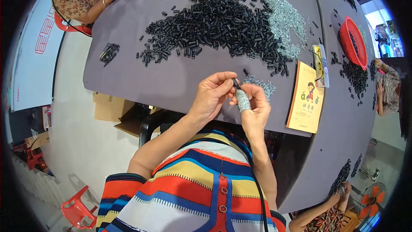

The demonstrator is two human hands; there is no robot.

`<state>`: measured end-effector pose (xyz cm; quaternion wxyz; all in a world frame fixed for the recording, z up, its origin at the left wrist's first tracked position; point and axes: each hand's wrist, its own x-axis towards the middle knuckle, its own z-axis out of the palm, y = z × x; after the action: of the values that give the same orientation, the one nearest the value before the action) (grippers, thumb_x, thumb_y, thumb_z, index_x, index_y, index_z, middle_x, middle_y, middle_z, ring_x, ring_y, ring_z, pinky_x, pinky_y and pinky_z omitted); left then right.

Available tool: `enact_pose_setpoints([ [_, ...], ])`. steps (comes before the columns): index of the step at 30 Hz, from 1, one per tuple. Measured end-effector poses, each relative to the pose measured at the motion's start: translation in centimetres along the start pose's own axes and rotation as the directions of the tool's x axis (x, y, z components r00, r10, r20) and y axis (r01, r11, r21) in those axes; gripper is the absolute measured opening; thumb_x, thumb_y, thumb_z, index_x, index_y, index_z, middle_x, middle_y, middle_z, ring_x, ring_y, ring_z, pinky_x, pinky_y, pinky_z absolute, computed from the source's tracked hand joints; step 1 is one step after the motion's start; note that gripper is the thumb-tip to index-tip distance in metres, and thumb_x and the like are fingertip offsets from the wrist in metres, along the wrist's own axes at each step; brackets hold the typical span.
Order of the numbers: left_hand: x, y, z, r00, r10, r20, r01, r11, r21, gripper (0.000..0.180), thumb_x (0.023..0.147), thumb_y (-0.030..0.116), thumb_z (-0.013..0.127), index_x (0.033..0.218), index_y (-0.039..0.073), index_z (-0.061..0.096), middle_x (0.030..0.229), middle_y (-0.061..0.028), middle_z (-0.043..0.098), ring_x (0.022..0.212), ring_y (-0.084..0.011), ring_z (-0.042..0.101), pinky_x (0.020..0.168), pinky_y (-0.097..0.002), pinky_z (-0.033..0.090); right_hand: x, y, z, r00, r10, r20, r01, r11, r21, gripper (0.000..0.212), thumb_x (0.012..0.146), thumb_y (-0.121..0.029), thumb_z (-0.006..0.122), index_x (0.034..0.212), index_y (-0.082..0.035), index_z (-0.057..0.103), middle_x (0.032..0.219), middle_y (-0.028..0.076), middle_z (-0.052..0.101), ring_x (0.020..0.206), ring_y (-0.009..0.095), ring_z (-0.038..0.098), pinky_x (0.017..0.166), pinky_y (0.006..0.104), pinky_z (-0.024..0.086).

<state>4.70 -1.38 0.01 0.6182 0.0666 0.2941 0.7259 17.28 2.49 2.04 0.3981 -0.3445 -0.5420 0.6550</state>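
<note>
Between left hand (211, 94) and right hand (255, 111) sits a black piece (236, 84).

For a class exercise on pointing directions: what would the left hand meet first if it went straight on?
Beyond the small black piece it pinches, the left hand would probably meet the right hand first, around its speckled grey finger covering; depth is unclear.

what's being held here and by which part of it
The left hand pinches a small black piece near the right hand; the part gripped is too small to tell.
</note>
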Motion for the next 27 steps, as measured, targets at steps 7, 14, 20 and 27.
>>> enact_pose_setpoints([
  [7, -0.19, -0.44, 0.07, 0.998, 0.051, 0.048, -0.051, 0.999, 0.018, 0.018, 0.093, 0.002, 0.057, 0.110, -0.001, 0.062, 0.097, -0.0106, 0.065, 0.074, -0.0122, 0.061, 0.066, -0.0257, 0.054, -0.13, 0.45, 0.05, 0.994, -0.089, -0.065, 0.085, 0.994, -0.068, 0.028, 0.079, 0.020, 0.052, 0.102, 0.005, 0.055, 0.099, 0.009, 0.059, 0.080, 0.014, 0.063, 0.070, 0.0253, 0.055],
  [14, -0.55, -0.35, 0.43, 0.997, 0.038, 0.063, -0.039, 0.999, 0.014, 0.017, 0.092, 0.004, 0.060, 0.109, 0.001, 0.063, 0.096, -0.0093, 0.066, 0.072, -0.0126, 0.061, 0.065, -0.0272, 0.054, -0.20, 0.30, -0.16, 0.967, -0.248, -0.058, 0.221, 0.931, -0.291, 0.025, 0.075, 0.016, 0.062, 0.095, 0.002, 0.058, 0.096, 0.009, 0.060, 0.078, 0.014, 0.063, 0.064, 0.0260, 0.054],
  [20, -0.45, -0.35, 0.04, 0.997, -0.017, 0.069, 0.020, 0.999, -0.041, 0.019, 0.091, 0.005, 0.061, 0.110, 0.005, 0.063, 0.100, -0.0095, 0.067, 0.081, -0.0127, 0.063, 0.071, -0.0244, 0.052, -0.31, 0.13, -0.07, 0.941, -0.338, -0.035, 0.290, 0.853, -0.433, 0.026, 0.073, 0.014, 0.066, 0.093, -0.001, 0.060, 0.093, 0.011, 0.061, 0.073, 0.016, 0.062, 0.061, 0.0275, 0.051],
  [27, -0.43, -0.57, -0.45, 0.995, -0.039, 0.090, 0.043, 0.998, -0.038, 0.019, 0.090, 0.004, 0.062, 0.109, 0.005, 0.063, 0.101, -0.0100, 0.067, 0.083, -0.0123, 0.063, 0.071, -0.0249, 0.052, -0.52, -0.43, -0.11, 0.927, -0.375, 0.009, 0.315, 0.765, -0.562, 0.027, 0.071, 0.013, 0.064, 0.093, -0.002, 0.061, 0.093, 0.013, 0.060, 0.074, 0.023, 0.062, 0.063, 0.0313, 0.051],
])
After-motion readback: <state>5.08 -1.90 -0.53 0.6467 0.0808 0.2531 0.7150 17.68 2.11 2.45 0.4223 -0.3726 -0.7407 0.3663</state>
